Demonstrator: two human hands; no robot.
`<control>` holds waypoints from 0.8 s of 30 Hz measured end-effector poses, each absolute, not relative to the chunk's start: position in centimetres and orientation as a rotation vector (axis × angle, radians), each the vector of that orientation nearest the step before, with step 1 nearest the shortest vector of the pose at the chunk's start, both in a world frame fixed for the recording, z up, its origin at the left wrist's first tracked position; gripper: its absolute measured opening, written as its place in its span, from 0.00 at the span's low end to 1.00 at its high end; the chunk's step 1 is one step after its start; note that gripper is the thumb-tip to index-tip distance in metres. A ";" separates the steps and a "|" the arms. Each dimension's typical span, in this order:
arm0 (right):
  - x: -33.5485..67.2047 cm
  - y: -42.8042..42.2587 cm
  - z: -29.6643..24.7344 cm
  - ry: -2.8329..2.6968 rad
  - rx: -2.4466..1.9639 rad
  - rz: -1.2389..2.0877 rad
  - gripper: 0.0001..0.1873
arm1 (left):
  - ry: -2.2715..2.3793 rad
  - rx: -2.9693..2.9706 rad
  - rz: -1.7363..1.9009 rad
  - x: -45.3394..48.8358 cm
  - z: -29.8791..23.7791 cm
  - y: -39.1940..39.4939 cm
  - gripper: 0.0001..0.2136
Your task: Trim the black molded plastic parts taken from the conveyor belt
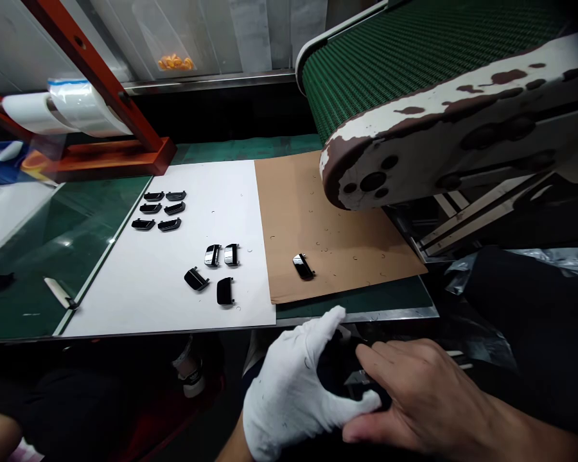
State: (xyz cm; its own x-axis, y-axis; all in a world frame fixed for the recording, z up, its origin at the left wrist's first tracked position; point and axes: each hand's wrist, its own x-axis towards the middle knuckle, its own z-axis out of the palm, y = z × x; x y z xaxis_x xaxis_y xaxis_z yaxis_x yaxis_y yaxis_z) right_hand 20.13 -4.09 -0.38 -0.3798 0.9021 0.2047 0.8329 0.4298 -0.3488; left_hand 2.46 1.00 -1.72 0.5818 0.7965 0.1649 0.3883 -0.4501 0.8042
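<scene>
My left hand (296, 378), in a white glove, is curled at the table's front edge with thumb and forefinger round something dark, hard to make out against the dark background. My bare right hand (409, 391) is closed beside it, its thumb near the gloved thumb. A small grey blade-like piece (359, 377) shows between the hands; its handle, if any, is hidden. One glossy black plastic part (303, 266) lies on the brown cardboard (289, 212) beyond my hands. Several similar parts (225, 291) lie on the white sheet (125, 289), with some in paired rows farther back (169, 224).
A green conveyor belt (414, 58) with a chipped white frame overhangs the right side. Film rolls (81, 106) hang on an orange stand (110, 157) at back left. A white-handled tool (58, 292) lies on the green tabletop (24, 314). Another person's knee (0, 433) is at lower left.
</scene>
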 end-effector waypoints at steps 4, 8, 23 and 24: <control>20.5 -3.9 0.2 -1.861 -1.471 0.776 0.36 | 0.885 1.747 0.811 2.4 -2.1 1.2 0.40; 21.0 -4.6 -0.9 -1.437 -1.589 0.897 0.28 | 0.859 1.508 0.843 2.1 -2.7 1.4 0.42; 21.7 -5.0 -4.9 -1.329 -1.680 1.111 0.23 | 0.810 1.116 0.826 2.1 -2.6 2.8 0.38; 21.4 -4.9 -5.0 -1.331 -1.686 1.091 0.22 | 0.794 1.097 0.835 2.0 -2.7 2.8 0.37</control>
